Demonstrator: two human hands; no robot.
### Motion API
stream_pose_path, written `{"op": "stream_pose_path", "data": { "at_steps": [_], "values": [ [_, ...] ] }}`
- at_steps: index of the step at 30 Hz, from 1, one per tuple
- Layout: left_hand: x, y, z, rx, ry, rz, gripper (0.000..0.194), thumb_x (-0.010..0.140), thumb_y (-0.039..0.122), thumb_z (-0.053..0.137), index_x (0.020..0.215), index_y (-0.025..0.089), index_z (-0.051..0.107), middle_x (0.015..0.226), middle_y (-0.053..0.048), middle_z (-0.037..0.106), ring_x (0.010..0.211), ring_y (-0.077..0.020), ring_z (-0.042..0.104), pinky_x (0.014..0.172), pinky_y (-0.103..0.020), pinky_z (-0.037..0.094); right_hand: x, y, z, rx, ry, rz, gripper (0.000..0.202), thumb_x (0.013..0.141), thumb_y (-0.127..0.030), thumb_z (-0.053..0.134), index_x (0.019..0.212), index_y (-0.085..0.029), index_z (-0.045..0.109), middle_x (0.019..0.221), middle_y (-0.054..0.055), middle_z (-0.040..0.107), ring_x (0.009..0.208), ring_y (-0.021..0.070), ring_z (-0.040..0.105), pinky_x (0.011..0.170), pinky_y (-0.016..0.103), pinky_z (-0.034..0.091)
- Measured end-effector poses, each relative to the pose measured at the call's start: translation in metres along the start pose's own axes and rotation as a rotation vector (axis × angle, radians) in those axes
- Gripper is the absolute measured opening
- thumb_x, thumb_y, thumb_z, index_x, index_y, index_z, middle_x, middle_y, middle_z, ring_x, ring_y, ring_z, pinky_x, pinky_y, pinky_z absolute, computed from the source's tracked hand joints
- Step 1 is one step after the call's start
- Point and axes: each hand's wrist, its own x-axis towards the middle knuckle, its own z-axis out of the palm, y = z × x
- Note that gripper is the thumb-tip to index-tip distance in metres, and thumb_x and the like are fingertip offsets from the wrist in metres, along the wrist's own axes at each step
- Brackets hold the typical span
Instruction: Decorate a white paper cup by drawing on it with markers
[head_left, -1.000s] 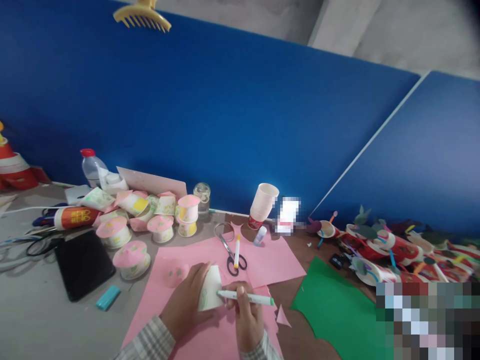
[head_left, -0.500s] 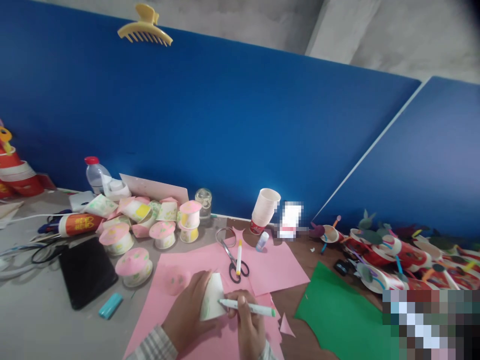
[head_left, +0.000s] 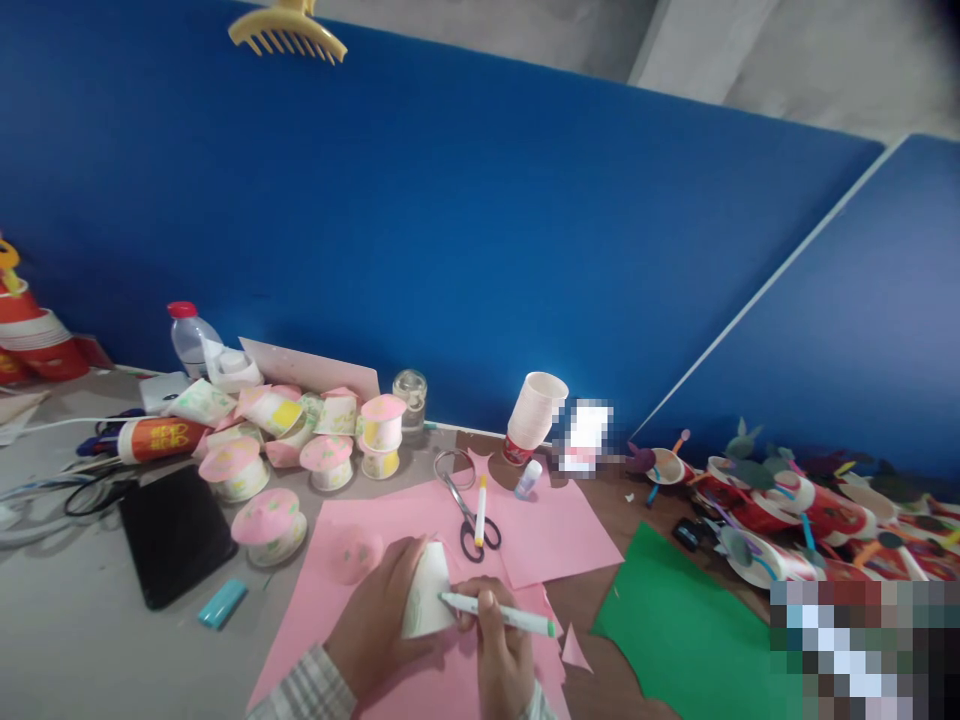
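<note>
My left hand (head_left: 379, 615) is closed around a white paper cup (head_left: 429, 598) lying tilted above pink paper (head_left: 330, 560). Faint green marks show on the cup's side. In my right hand (head_left: 496, 635) is a white marker (head_left: 506, 612) with a green end, its tip at the cup's surface. Just beyond the hands, scissors (head_left: 471, 525) rest on the pink paper with a white-and-yellow marker (head_left: 481, 510) across them. A round pink piece (head_left: 356, 555) with green marks sits beside my left hand. Pink scraps (head_left: 576, 650) lie right of my right hand.
Decorated pink-topped cups (head_left: 270, 525) stand at left, near a black tablet (head_left: 176, 535) and a turquoise marker (head_left: 223, 604). Behind are a glass jar (head_left: 409, 400), stacked paper cups (head_left: 534, 415) and a glue stick (head_left: 529, 480). Green paper (head_left: 697, 630) and red cup crafts (head_left: 817, 500) occupy the right.
The view has tilted slightly downward. Both hands keep their hold, and the marker tip stays at the cup with barely any shift.
</note>
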Motion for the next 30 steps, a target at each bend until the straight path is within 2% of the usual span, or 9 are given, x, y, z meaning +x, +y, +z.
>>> {"op": "stream_pose_path", "data": {
  "at_steps": [7, 16, 25, 30],
  "values": [
    [-0.001, 0.002, -0.001, -0.006, -0.005, -0.014, 0.094, 0.049, 0.059, 0.071, 0.122, 0.035, 0.017, 0.112, -0.001, 0.045, 0.103, -0.0249, 0.046, 0.087, -0.041, 0.044, 0.003, -0.009, 0.002, -0.053, -0.019, -0.072, 0.038, 0.077, -0.045, 0.043, 0.059, -0.02, 0.066, 0.044, -0.002, 0.054, 0.041, 0.0181, 0.052, 0.042, 0.024, 0.044],
    [-0.002, -0.001, 0.001, 0.0, -0.012, -0.022, 0.096, 0.048, 0.061, 0.071, 0.122, 0.035, 0.017, 0.114, -0.002, 0.043, 0.106, -0.0259, 0.043, 0.089, -0.043, 0.042, 0.002, -0.004, 0.001, -0.063, -0.019, -0.089, 0.038, 0.078, -0.045, 0.043, 0.065, -0.02, 0.068, 0.044, -0.002, 0.054, 0.041, 0.0182, 0.053, 0.042, 0.024, 0.045],
    [-0.001, -0.001, 0.0, 0.004, -0.037, -0.026, 0.1, 0.046, 0.049, 0.077, 0.122, 0.036, 0.014, 0.117, 0.0, 0.041, 0.109, -0.023, 0.041, 0.091, -0.038, 0.041, -0.005, -0.009, 0.001, -0.015, -0.042, -0.14, 0.036, 0.079, -0.041, 0.044, 0.065, -0.021, 0.069, 0.047, -0.001, 0.058, 0.042, 0.0192, 0.055, 0.043, 0.026, 0.046],
    [0.0, 0.001, -0.002, 0.029, -0.078, -0.069, 0.101, 0.043, 0.042, 0.079, 0.122, 0.035, 0.016, 0.117, 0.0, 0.04, 0.109, -0.0238, 0.041, 0.091, -0.039, 0.041, -0.009, -0.015, 0.004, -0.013, -0.079, -0.291, 0.03, 0.079, -0.037, 0.047, 0.066, -0.022, 0.07, 0.053, 0.003, 0.065, 0.063, 0.0259, 0.063, 0.059, 0.032, 0.051]
  ]
}}
